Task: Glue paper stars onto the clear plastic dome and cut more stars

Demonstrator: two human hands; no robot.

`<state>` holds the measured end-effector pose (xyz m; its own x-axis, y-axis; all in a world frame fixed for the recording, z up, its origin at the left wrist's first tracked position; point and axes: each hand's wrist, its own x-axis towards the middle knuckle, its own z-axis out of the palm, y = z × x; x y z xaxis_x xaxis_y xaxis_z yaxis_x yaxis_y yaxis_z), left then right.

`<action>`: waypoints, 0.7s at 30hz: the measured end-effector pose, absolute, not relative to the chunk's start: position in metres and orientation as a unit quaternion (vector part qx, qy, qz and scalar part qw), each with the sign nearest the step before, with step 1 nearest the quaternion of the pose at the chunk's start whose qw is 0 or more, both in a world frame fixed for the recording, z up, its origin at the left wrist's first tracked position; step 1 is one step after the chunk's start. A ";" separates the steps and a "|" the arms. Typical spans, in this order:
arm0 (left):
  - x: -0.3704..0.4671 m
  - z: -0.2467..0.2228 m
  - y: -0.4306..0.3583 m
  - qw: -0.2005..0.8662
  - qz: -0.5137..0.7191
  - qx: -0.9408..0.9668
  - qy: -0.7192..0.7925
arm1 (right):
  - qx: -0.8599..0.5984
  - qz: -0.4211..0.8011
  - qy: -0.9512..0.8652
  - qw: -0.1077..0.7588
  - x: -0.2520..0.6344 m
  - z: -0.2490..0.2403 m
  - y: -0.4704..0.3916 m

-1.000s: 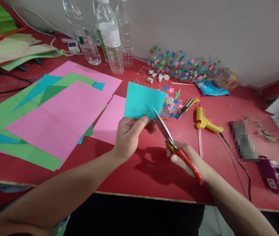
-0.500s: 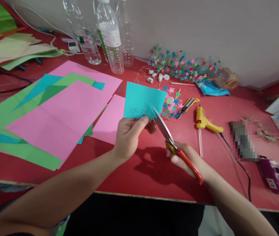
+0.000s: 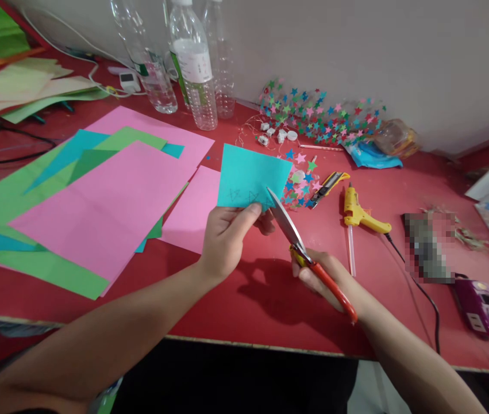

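A turquoise sheet of paper (image 3: 250, 172) with star outlines drawn along its lower edge is pinched in my left hand (image 3: 229, 236), thumb on top. My right hand (image 3: 328, 279) is closed around the handles of red-and-yellow scissors (image 3: 287, 221). The blades lie across the right part of the sheet, near the last drawn star; whether they are fully closed is hard to tell. Behind the sheet, small cut stars (image 3: 300, 178) in pink, blue and green are spread on the red table (image 3: 227, 310).
Coloured paper sheets (image 3: 97, 207) cover the left. Plastic bottles (image 3: 192, 69) stand at the back, beside a star-covered bottle (image 3: 322, 118). A yellow cutter (image 3: 330, 187), a glue gun (image 3: 362, 215) with its cord and a purple power socket (image 3: 483, 310) lie to the right.
The turquoise sheet has shifted and tilted very slightly in my left hand. Both hands and the scissors stay almost where they were.
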<state>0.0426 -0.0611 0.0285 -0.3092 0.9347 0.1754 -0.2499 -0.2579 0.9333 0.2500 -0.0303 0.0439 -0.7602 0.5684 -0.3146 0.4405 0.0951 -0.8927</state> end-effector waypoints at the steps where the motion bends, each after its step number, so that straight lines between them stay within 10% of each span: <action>1: 0.042 0.028 -0.061 0.434 0.686 0.398 0.428 | -0.343 0.582 -0.735 0.056 0.250 0.044 -0.030; 21: 0.041 0.029 -0.060 0.438 0.691 0.402 0.412 | -0.358 0.572 -0.735 0.069 0.252 0.042 -0.030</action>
<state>0.0414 -0.0597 0.0287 -0.2938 0.9359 0.1944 -0.2731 -0.2771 0.9212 0.2519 -0.0300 0.0423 -0.7335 0.6056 -0.3086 0.4479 0.0891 -0.8896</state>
